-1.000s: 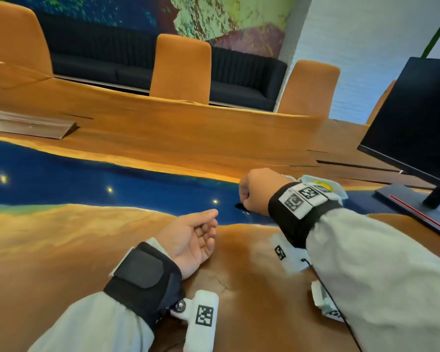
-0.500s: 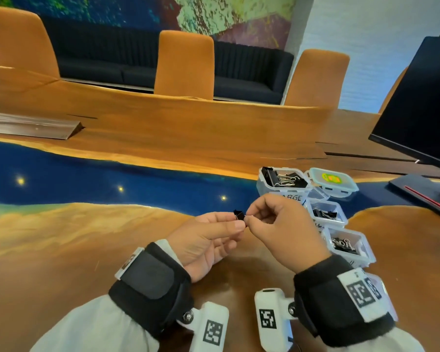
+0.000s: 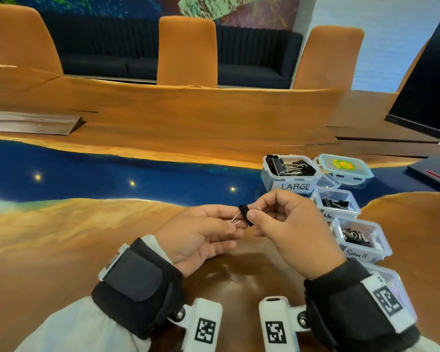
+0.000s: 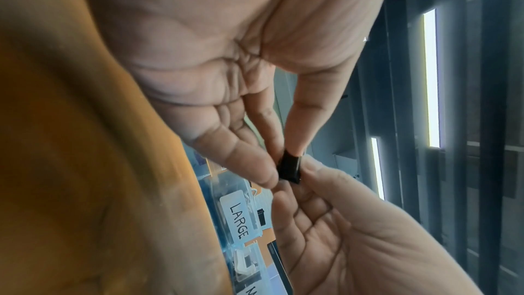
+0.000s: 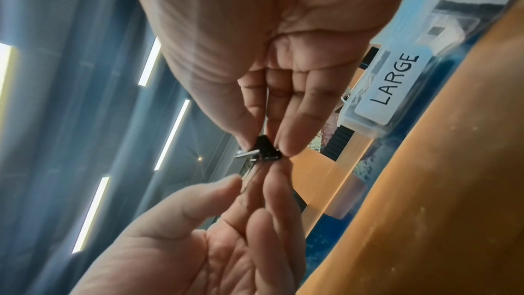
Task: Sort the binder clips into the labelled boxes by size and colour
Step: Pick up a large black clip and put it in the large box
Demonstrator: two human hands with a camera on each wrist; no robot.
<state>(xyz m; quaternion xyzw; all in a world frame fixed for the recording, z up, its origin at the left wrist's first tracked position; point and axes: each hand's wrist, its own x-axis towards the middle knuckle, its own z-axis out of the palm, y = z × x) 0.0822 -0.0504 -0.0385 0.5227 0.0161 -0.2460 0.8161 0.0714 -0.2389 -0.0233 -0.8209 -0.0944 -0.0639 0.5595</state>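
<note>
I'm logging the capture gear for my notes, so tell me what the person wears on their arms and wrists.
Both arms wear pale grey sleeves. The left hand and right hand are bare. Each wrist carries a wide black strap bearing a white tag, the right one's printed with a square black-and-white marker, and a white camera block with another such marker underneath.

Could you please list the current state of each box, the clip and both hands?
Binder clip: held off the table, wire handle out.
Left hand: pinches the handle.
Right hand: pinches the clip.
LARGE box: open, holds clips.
Small box: open, holds clips.
Lidded box: closed.
</note>
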